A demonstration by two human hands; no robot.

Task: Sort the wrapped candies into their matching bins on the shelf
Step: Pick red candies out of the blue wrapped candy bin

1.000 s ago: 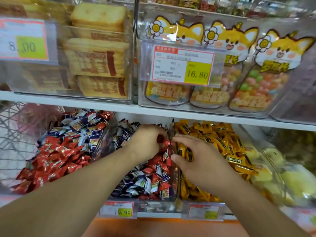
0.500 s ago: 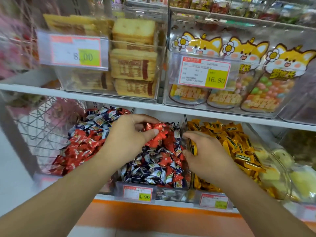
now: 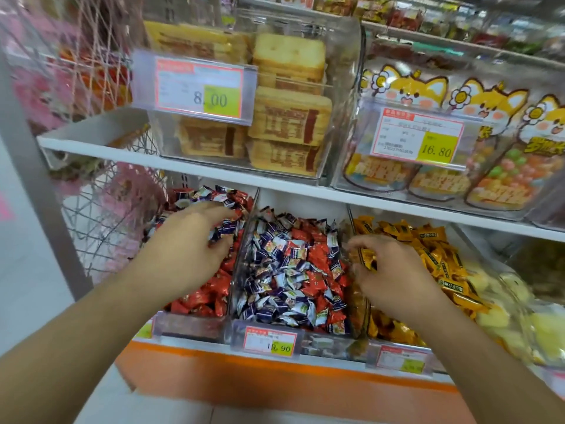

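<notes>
At far left we see a wire basket [image 3: 101, 228] beside the lower shelf [image 3: 305, 192]. Next comes bin 1, the left bin [image 3: 189, 324], filled mostly with red candies [image 3: 214, 289] and some blue-and-white ones at the back. Our left hand [image 3: 195, 240] hovers low over this bin with its fingers spread and reaching right toward the divider; we cannot tell whether a candy lies under the palm.

Bin 2, the middle bin [image 3: 241, 270], holds blue candies [image 3: 275, 289] mixed with stray red ones (this is the pile that most needs sorting). A price tag [image 3: 270, 339] reading 19.90 sits on its front.

Bin 3, the right bin [image 3: 363, 319], holds yellow candies [image 3: 428, 255]. Our right hand [image 3: 394, 276] rests at its left edge, fingers curled down into the wrappers; it appears to pinch a yellow candy, though blur hides the contact.

We judge the step in hand to be the left hand delivering or releasing red candies into bin 1 while the right hand works the yellow pile. The next move calls for returning to bin 2, pinching red wrappers cleanly from among the blue, and carrying them over the divider without spilling.

Above, the upper shelf carries cracker packs [image 3: 287, 102] and cartoon-fox jars [image 3: 428, 142].
</notes>
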